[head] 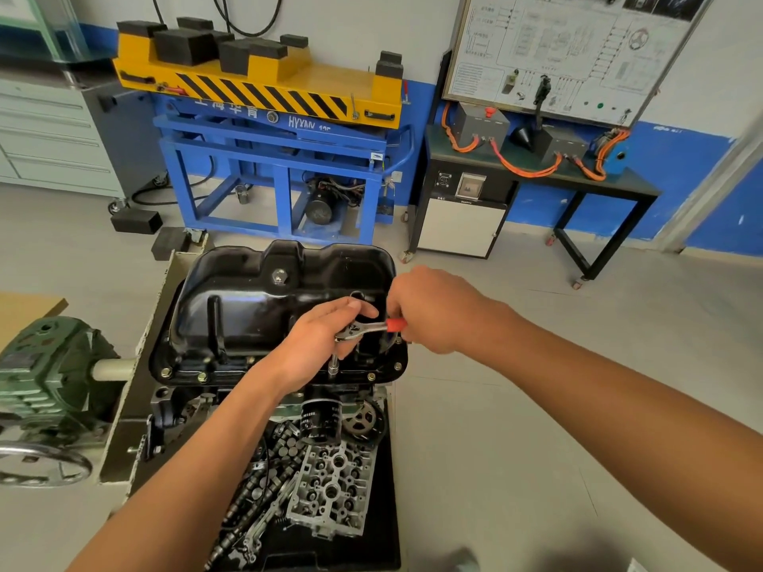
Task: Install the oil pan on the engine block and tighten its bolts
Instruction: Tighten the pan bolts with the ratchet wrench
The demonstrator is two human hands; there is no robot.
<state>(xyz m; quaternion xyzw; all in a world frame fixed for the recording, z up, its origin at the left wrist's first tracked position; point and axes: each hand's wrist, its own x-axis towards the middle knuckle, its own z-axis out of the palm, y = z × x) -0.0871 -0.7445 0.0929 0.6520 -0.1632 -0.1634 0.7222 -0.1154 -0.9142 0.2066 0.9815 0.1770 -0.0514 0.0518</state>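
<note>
Two hands on one ratchet wrench, at the near right corner of the oil pan.

We see one black oil pan [264, 307] sitting on the engine block [173, 402]. The right hand [433, 311] is curled around the red handle of the ratchet wrench [363, 329]. The left hand [318, 344] pinches its head. The extension [333, 365] stands upright on the pan's near flange, where we count at least four bolts [202, 377]. Nearer to us, a black tray [388, 530] holds one cylinder head [334, 489] and camshafts [247, 501].

Right of oil pan [268, 307]: open floor [536, 406]; left: green gearbox [49, 377] close; near side: oil filter [321, 421], cylinder head [334, 489] crowding.
</note>
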